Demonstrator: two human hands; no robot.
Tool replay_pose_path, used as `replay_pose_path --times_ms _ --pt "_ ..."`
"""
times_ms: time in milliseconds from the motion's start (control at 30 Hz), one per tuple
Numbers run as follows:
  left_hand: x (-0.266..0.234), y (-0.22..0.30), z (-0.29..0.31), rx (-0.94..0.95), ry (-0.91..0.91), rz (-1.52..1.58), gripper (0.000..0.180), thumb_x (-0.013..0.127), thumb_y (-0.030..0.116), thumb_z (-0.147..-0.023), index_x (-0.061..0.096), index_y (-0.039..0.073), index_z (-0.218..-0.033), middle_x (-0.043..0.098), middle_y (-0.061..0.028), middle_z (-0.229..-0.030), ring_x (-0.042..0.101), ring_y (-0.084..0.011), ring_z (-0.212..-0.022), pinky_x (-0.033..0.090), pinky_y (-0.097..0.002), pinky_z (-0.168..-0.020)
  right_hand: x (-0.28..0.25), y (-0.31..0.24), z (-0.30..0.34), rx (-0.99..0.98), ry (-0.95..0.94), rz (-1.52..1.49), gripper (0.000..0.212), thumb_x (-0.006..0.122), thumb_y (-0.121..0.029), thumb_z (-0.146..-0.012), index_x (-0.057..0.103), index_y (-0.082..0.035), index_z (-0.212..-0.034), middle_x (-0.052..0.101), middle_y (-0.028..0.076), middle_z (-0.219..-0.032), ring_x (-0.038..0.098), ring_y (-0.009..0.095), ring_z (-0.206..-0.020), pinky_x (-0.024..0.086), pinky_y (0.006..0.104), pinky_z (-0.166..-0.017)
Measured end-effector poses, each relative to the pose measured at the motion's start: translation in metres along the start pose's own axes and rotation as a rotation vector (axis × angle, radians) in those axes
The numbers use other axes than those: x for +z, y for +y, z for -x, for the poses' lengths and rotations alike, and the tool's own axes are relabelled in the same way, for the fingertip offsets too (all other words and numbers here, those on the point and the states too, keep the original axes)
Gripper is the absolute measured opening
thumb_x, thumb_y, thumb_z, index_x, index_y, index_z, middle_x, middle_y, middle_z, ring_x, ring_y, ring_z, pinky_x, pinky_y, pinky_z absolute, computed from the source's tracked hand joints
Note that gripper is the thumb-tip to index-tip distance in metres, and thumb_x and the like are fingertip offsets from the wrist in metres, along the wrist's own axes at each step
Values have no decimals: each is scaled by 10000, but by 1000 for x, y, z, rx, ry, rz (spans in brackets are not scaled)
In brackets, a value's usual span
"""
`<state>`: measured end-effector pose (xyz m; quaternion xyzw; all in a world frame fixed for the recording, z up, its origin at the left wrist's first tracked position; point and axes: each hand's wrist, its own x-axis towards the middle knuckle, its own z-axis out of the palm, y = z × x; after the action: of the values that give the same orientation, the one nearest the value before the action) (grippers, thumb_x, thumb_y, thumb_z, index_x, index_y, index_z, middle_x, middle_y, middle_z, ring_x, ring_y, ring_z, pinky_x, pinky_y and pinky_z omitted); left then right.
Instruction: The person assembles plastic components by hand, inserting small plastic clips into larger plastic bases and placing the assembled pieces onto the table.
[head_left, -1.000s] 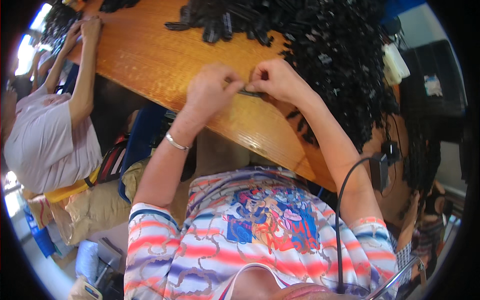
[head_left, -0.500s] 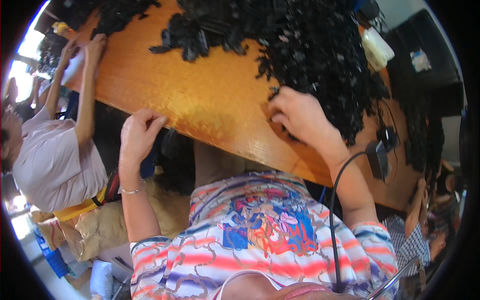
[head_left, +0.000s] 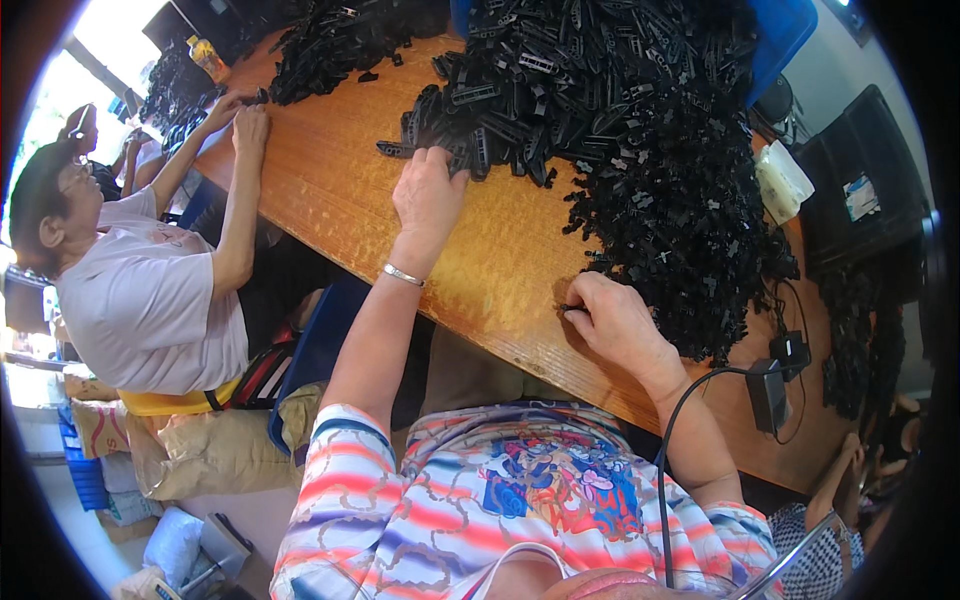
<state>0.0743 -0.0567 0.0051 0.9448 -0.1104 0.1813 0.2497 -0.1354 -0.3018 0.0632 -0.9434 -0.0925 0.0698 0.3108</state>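
My left hand (head_left: pixel 430 195) reaches to the near edge of a heap of long black plastic parts (head_left: pixel 535 65). Its fingers close on one long black plastic part there, though the fingertips are partly hidden. Closer to the table's front edge, my right hand (head_left: pixel 615 318) pinches a small black plastic piece (head_left: pixel 572 308) between thumb and fingers, just above the wood. To the far side of that hand spreads a heap of small black plastic pieces (head_left: pixel 670 220), which merges with the long parts.
The wooden table (head_left: pixel 510 240) bears another black heap (head_left: pixel 325 50) at the far left, where a co-worker (head_left: pixel 150 290) handles parts. A blue bin (head_left: pixel 785 40) stands at the back, a white box (head_left: pixel 782 182) at right. A cable with a black adapter (head_left: pixel 765 395) lies near my right arm.
My left hand has moved from the table's front edge, away from me and rightward, onto the long parts. My right hand stays near the small pieces. The whole view has shifted.
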Motion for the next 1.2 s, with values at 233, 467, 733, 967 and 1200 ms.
replay_pose_path --times_ms 233,467,733,967,1200 --pt "-20 -1 41 -63 -82 28 282 842 233 -934 762 45 -1128 745 -141 -1065 735 -362 -1067 567 -485 -916 17 2 -20 -87 108 -142 208 843 -88 -905 671 8 -974 735 212 -999 728 442 -966 572 511 -831" --pt "-31 14 87 67 -104 178 218 857 155 -892 775 48 -1063 729 -140 -1012 721 -351 -972 571 -449 -849 27 -5 -50 41 136 -230 318 925 -165 -848 655 -13 -923 718 174 -811 707 415 -772 543 467 -698" --pt "-27 28 106 229 -130 313 230 858 61 -859 788 61 -1079 710 -120 -1016 689 -348 -998 554 -443 -866 54 14 -73 -88 417 -274 306 937 -88 -821 660 -21 -932 677 147 -893 676 358 -799 528 436 -710" --pt "-25 19 107 199 -148 398 269 863 35 -841 795 71 -1098 721 -114 -1061 684 -350 -1033 547 -443 -913 59 12 -76 -145 387 -191 319 927 -67 -806 624 -30 -897 632 125 -894 647 348 -789 507 438 -706" --pt "-26 19 107 193 -177 398 268 855 52 -862 803 89 -1123 712 -113 -1063 677 -354 -1045 542 -450 -918 52 12 -72 -135 343 -253 264 916 -70 -827 668 -30 -910 651 131 -901 672 345 -811 524 430 -722"
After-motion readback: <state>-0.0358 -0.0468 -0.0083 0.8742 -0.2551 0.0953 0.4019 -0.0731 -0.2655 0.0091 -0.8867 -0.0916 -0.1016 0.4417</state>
